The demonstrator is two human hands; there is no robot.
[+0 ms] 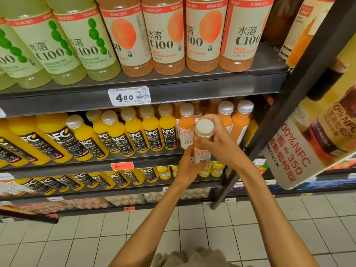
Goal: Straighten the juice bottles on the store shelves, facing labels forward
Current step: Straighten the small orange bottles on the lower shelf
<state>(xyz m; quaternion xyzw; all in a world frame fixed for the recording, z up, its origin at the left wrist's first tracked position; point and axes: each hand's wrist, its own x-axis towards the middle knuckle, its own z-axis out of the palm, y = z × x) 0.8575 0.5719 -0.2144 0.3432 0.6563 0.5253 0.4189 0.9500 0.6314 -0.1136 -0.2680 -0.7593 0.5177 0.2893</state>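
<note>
I hold a small orange NFC juice bottle with a white cap in front of the middle shelf. My right hand grips its neck and upper body from the right. My left hand grips its base from below. Its white label faces me. Behind it stand similar orange bottles with white caps. To their left runs a row of yellow NFC bottles with black labels facing forward.
The top shelf carries large C100 bottles, green on the left and orange on the right. A dark slanted upright and a hanging advert board stand at the right. Lower shelves hold more bottles above a tiled floor.
</note>
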